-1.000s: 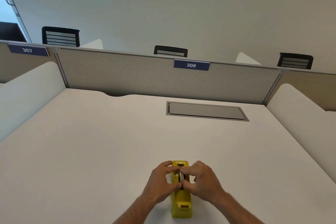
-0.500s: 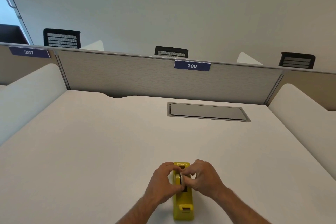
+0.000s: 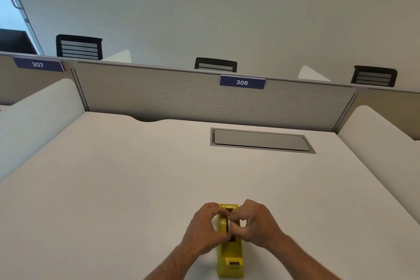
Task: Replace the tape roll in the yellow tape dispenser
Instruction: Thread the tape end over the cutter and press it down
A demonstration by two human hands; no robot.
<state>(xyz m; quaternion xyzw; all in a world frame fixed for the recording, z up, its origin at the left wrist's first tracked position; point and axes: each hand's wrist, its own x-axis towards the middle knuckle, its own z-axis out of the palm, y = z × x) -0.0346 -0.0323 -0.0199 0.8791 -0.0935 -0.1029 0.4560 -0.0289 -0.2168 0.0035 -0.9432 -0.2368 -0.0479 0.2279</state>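
Observation:
The yellow tape dispenser (image 3: 230, 257) stands lengthwise on the white desk (image 3: 113, 188) near the front edge, cutter end toward me. A tape roll (image 3: 228, 225) sits upright in its slot, mostly hidden by fingers. My left hand (image 3: 205, 229) pinches the roll from the left side of the dispenser. My right hand (image 3: 255, 223) pinches it from the right, fingertips meeting over the slot. Both hands are closed on the roll.
A grey cable hatch (image 3: 261, 141) is set into the desk at the back right. A grey partition (image 3: 204, 98) with a "306" label (image 3: 242, 82) closes the far edge. White side dividers (image 3: 34, 116) flank the desk. Black chair backs show behind the partition.
Both hands have tightened around the roll at the dispenser's slot, the fingertips drawing closer together. The dispenser has stayed where it was.

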